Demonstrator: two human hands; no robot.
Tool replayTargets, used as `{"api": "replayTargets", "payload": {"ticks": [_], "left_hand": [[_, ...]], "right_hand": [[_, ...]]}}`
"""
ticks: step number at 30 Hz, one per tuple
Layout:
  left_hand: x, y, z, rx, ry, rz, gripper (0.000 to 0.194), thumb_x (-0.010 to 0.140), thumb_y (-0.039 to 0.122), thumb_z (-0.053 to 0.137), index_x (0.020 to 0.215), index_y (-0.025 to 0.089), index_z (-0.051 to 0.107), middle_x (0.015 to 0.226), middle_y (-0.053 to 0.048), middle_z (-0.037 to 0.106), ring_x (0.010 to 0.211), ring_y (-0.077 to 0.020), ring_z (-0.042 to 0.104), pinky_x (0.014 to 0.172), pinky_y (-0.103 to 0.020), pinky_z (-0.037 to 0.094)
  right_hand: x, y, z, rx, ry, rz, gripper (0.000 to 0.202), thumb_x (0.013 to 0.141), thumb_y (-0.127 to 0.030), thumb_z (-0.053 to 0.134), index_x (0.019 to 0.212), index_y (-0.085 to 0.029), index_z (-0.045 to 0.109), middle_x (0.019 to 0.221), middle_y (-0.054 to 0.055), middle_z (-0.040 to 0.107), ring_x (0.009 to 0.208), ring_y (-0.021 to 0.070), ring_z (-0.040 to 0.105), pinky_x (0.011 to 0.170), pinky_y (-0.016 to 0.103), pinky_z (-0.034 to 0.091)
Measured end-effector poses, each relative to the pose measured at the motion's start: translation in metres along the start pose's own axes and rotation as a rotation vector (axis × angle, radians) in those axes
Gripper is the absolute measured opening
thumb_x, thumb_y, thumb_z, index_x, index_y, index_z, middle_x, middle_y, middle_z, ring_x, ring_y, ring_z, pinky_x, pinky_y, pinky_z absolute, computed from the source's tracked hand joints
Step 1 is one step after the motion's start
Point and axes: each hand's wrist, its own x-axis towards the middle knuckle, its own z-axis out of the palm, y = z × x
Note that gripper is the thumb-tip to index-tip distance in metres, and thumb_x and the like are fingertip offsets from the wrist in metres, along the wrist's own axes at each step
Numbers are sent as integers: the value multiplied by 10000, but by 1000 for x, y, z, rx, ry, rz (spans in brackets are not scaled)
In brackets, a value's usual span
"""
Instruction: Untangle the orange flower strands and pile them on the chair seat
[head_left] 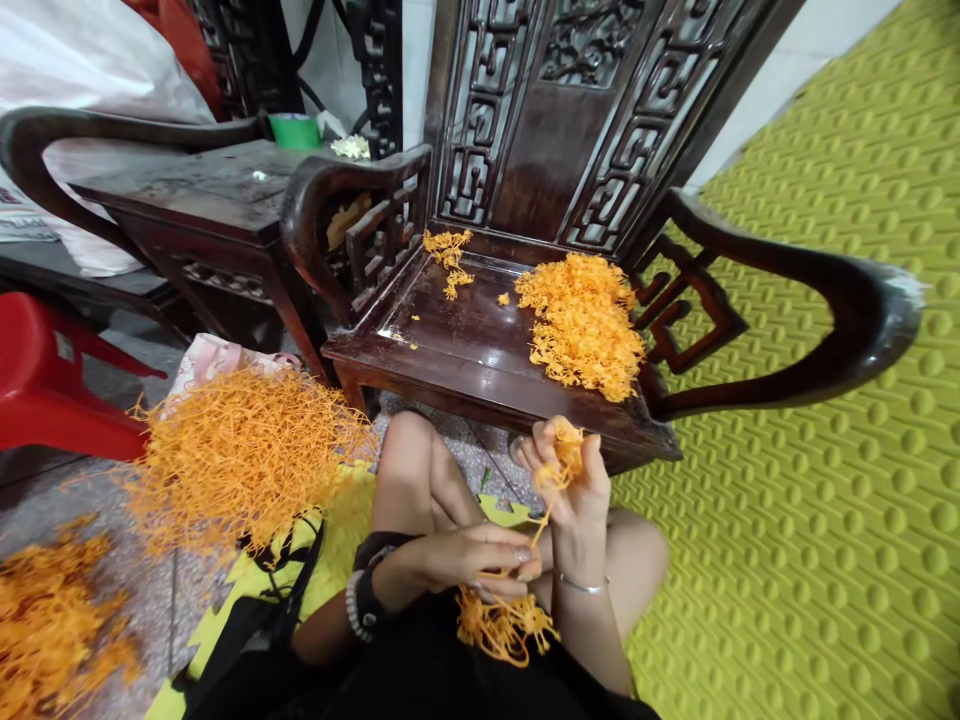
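Note:
In the head view, my left hand (491, 560) is closed above my lap, its fingers pressed round thin orange strands. A looped bunch of orange strands (504, 628) hangs below that hand. My right hand (574, 490) is raised beside it, fingers curled round a small orange stringy clump (568, 452). One orange strand (541, 522) runs between the two hands. Ahead of them, on the wooden chair seat (465, 335), lies a large pile of curly orange pieces (583, 325); a smaller orange cluster (452, 258) is near the seat's back left corner.
Left of my knees, a big heap of loose orange strands (240, 455) rests on a pink-and-white bag (214, 360). Another orange heap (56, 625) lies at lower left. A red stool (45, 380), a dark side table (202, 190) and yellow bumpy matting (810, 560) surround me.

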Motion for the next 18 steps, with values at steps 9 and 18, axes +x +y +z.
{"api": "replayTargets", "payload": {"ticks": [9, 18], "left_hand": [[5, 4, -9, -52, 80, 112, 373, 869, 474, 528, 677, 192, 375, 417, 116, 231, 369, -35, 130, 427, -242, 94], [-6, 29, 3, -112, 38, 74, 388, 869, 487, 559, 664, 193, 410, 406, 110, 201, 354, -34, 136, 413, -244, 114]], "right_hand": [[19, -19, -9, -313, 448, -370, 569, 669, -481, 761, 515, -196, 293, 475, -81, 244, 409, 47, 204, 381, 214, 169], [12, -51, 19, -327, 432, -741, 453, 889, -299, 582, 550, -197, 300, 514, -58, 217, 412, 69, 222, 411, 237, 211]]}}
